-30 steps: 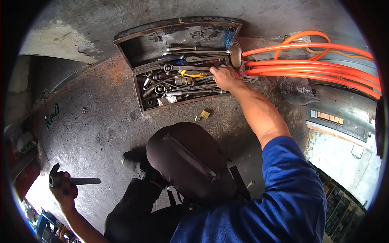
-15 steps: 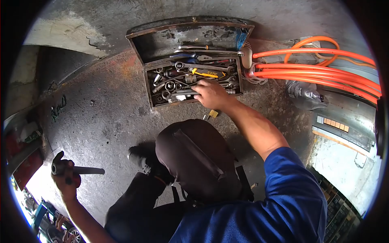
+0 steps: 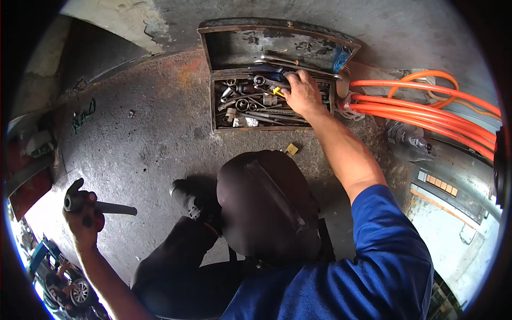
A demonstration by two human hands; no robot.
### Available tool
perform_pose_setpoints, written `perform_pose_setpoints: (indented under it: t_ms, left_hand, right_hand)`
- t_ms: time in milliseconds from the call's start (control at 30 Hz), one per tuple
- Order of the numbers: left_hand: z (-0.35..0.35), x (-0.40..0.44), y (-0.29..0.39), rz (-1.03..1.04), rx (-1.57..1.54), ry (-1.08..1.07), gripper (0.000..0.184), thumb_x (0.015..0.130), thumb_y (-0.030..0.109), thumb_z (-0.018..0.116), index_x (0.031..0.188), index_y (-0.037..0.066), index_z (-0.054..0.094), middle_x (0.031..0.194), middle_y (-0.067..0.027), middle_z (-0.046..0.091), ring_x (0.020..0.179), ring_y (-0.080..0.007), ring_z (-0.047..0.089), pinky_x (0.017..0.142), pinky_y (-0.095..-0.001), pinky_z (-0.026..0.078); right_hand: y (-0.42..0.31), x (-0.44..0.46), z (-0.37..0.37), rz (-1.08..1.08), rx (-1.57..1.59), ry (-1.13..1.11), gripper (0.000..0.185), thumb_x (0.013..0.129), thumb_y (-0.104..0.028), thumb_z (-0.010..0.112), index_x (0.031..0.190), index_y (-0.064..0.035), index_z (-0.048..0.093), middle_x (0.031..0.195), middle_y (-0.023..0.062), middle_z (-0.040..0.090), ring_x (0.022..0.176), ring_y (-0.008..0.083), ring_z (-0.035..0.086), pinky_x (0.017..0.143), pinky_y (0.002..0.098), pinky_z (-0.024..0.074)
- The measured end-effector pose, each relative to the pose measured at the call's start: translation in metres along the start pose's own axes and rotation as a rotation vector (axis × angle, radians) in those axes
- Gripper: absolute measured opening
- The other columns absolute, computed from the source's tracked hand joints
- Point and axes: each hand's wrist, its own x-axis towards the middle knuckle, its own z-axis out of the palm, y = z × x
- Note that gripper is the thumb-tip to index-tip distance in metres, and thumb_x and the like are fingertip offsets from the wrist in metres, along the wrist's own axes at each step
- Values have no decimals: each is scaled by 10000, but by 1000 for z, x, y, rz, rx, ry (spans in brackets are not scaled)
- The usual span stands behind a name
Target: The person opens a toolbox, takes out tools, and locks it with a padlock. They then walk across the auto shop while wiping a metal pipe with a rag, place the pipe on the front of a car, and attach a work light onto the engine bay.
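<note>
My left hand (image 3: 84,210), dark-stained, is closed around a dark metal bar with a hollow round end (image 3: 118,208), held over the floor at the left. At the top, an open metal toolbox (image 3: 214,106) is packed with wrenches and sockets. My right hand (image 3: 304,95) reaches into its right half, fingers curled down over the shaft of a ring wrench (image 3: 260,80) and a yellow-and-black tool (image 3: 278,92). What the fingertips grip is hidden. Blue-handled pliers (image 3: 266,69) lie just behind, and socket pieces (image 3: 242,104) sit left of the hand.
Orange hoses (image 3: 426,109) run right from beside the toolbox, above a clear plastic bag (image 3: 408,140). A small yellowish block (image 3: 292,149) lies on the floor before the box. My knee (image 3: 266,202) and shoe (image 3: 184,197) are below.
My right hand has moved from the front edge of the tools back toward the yellow-and-black tool and the ring wrench. The view has shifted; my left hand still holds the bar.
</note>
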Motion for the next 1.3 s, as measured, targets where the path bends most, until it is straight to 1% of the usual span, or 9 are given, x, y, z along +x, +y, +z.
perform_pose_setpoints:
  t_ms: [133,400,633,700,800,833,1067,1267,1300]
  left_hand:
    - [2,-2,9,5,-95,-43,503,807,27,599,1295,-32,491,858,-30,606,633,-63,531,518,-190,411]
    - [5,0,10,31,28,0,474,837,58,618,1284,-35,492,861,-28,608,604,-60,526,503,-190,404]
    - [4,1,7,12,-13,3,498,848,77,631,1312,-18,474,867,-23,610,595,-53,519,488,-180,394]
    - [2,1,5,57,15,6,493,848,73,629,1309,-17,480,855,-17,605,601,-51,515,498,-182,392]
    - [6,0,15,53,41,10,477,845,65,629,1296,-21,498,829,-3,592,619,-48,508,524,-188,388]
    - [7,0,19,4,46,15,467,842,62,631,1285,-25,510,815,4,584,631,-46,504,540,-191,386]
    - [5,2,9,71,75,11,454,846,91,647,1271,-19,528,804,10,573,631,-44,496,540,-196,377]
    - [7,1,12,2,-24,11,466,854,104,643,1284,-13,510,803,8,566,570,-45,471,484,-202,360]
    - [7,0,14,-2,-27,16,466,854,104,643,1284,-13,510,803,8,566,570,-45,471,484,-202,360]
  right_hand:
    - [-2,-6,12,-45,-38,-98,491,824,-262,705,1248,-76,541,1191,140,547,1173,345,505,1007,430,414]
    - [8,-5,39,-4,61,8,388,874,-243,638,1237,-136,551,1183,123,579,1141,335,517,977,453,412]
    - [3,-6,33,-60,18,5,199,878,-223,626,1047,-120,611,1089,91,595,1070,316,553,914,464,427]
    - [-7,-23,23,-61,95,-180,170,892,-254,618,997,-121,622,1047,94,595,1044,299,562,904,461,433]
    - [-11,-63,40,-286,55,-152,223,884,-320,638,986,-122,637,1053,90,591,1070,297,544,919,457,431]
    - [-12,-72,41,-305,15,-115,333,873,-350,652,1105,-111,661,1082,59,597,1077,259,529,952,411,416]
    - [-14,-39,14,-266,105,188,731,765,-433,754,1329,-39,504,1387,150,393,1266,355,390,1042,504,346]
    - [-36,-34,30,-101,30,-153,764,853,-494,650,1434,-70,391,1455,192,361,1321,383,370,1111,521,296]
    - [-35,-42,27,-229,74,-314,760,861,-500,636,1445,-86,382,1481,199,340,1342,388,347,1123,516,280]
